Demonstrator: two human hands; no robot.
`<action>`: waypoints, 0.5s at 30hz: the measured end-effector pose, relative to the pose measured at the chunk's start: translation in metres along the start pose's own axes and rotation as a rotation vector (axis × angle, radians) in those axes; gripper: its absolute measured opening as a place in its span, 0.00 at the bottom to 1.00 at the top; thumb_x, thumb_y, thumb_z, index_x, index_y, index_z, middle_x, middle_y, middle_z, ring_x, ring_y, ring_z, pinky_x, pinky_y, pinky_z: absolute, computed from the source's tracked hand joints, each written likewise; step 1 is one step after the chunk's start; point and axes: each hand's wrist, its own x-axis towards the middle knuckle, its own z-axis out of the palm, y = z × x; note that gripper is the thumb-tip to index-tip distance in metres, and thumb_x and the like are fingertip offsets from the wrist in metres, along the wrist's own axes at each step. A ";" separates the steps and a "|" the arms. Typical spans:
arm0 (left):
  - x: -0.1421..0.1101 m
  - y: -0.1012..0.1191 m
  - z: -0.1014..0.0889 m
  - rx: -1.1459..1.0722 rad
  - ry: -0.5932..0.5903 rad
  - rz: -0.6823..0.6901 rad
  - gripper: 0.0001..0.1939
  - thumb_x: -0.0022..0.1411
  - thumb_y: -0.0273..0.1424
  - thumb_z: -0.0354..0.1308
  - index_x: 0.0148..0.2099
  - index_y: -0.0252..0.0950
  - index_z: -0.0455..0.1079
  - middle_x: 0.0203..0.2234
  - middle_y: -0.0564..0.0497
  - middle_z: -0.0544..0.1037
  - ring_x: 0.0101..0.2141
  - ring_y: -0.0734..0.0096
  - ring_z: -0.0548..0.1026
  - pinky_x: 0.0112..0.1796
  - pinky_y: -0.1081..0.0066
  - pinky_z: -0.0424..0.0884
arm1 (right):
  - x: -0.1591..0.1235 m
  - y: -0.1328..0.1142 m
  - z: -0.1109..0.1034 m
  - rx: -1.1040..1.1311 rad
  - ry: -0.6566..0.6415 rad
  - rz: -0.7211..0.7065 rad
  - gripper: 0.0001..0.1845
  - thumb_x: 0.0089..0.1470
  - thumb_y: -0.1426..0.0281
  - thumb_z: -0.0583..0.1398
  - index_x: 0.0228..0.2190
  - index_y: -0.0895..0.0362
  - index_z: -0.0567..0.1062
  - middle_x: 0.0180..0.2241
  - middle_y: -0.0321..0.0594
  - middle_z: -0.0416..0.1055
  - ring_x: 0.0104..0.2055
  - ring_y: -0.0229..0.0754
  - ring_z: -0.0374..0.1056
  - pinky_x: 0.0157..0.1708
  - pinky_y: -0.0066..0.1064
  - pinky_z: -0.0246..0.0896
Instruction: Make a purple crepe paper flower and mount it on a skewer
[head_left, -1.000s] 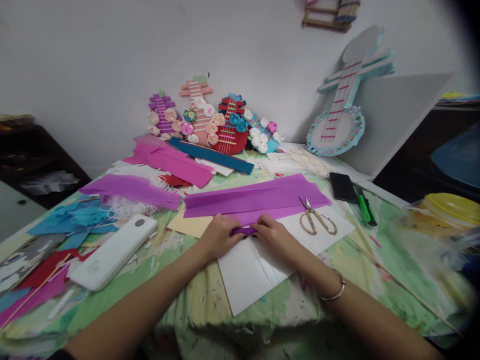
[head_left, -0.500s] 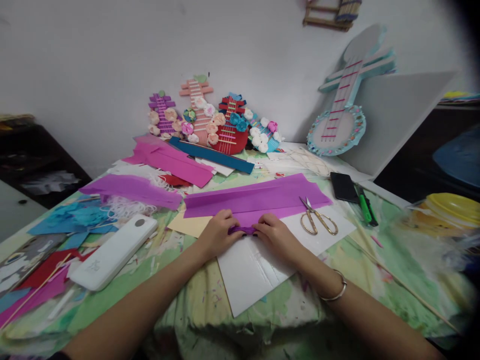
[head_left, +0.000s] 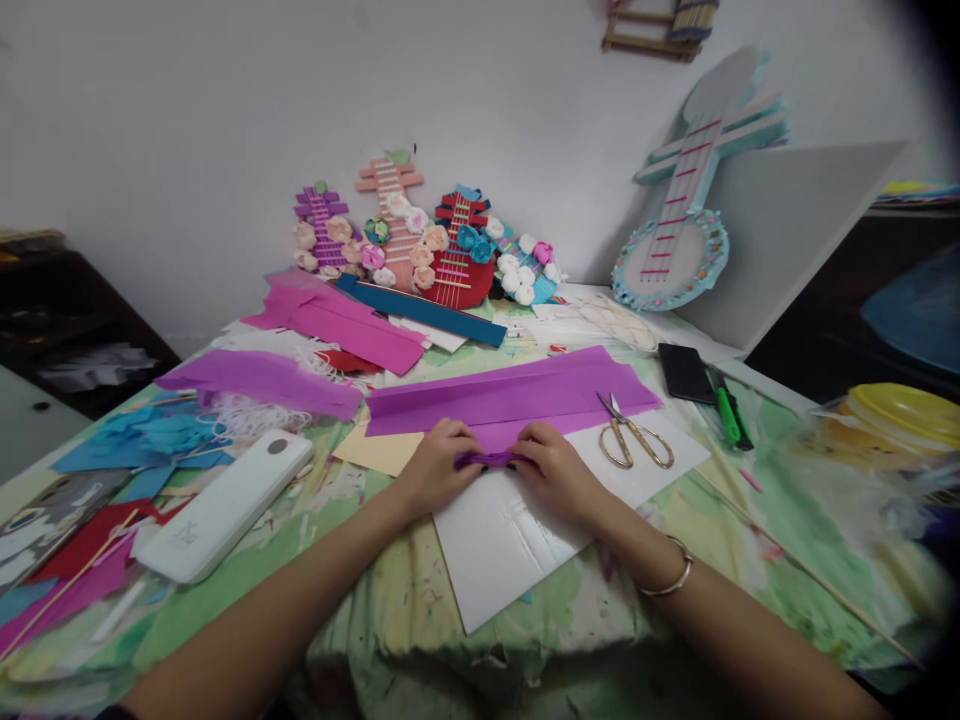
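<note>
Both my hands pinch a small rolled strip of purple crepe paper [head_left: 486, 460] between them, over a white card sheet [head_left: 510, 540]. My left hand [head_left: 439, 465] grips its left end with curled fingers. My right hand [head_left: 551, 468] grips its right end; a metal bangle sits on that wrist. Just beyond the hands lies a long folded sheet of purple crepe paper [head_left: 517, 395].
Gold scissors [head_left: 634, 440] lie right of my hands. A white power bank [head_left: 225, 505], blue paper flowers [head_left: 161, 435], pink paper sheets [head_left: 337, 320], decorated craft guitars [head_left: 420, 245], a large foam guitar [head_left: 682, 220], a black phone [head_left: 684, 372], a green pen [head_left: 726, 412] and a yellow-lidded tub [head_left: 900, 415] surround them.
My hands stay in place and keep working the purple roll; the fingers have shifted slightly along it. Nothing else has moved.
</note>
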 end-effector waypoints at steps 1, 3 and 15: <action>0.000 0.002 -0.002 -0.049 -0.004 -0.039 0.05 0.53 0.25 0.59 0.34 0.34 0.75 0.30 0.49 0.74 0.33 0.68 0.70 0.36 0.69 0.66 | 0.001 -0.001 -0.002 0.026 0.017 0.005 0.07 0.54 0.76 0.57 0.33 0.58 0.75 0.35 0.44 0.68 0.39 0.44 0.62 0.40 0.36 0.59; 0.001 0.006 -0.005 -0.177 0.001 -0.127 0.06 0.54 0.26 0.58 0.36 0.34 0.73 0.27 0.51 0.75 0.29 0.70 0.70 0.32 0.71 0.66 | 0.002 -0.003 -0.004 0.099 0.039 0.031 0.06 0.55 0.75 0.56 0.32 0.58 0.73 0.34 0.43 0.68 0.38 0.43 0.62 0.39 0.35 0.58; -0.002 0.009 0.000 -0.461 0.103 -0.229 0.14 0.61 0.30 0.51 0.48 0.33 0.67 0.31 0.49 0.76 0.29 0.72 0.73 0.31 0.73 0.69 | 0.000 -0.003 0.007 0.521 -0.010 0.273 0.11 0.59 0.68 0.52 0.36 0.58 0.73 0.20 0.33 0.65 0.21 0.35 0.59 0.24 0.26 0.53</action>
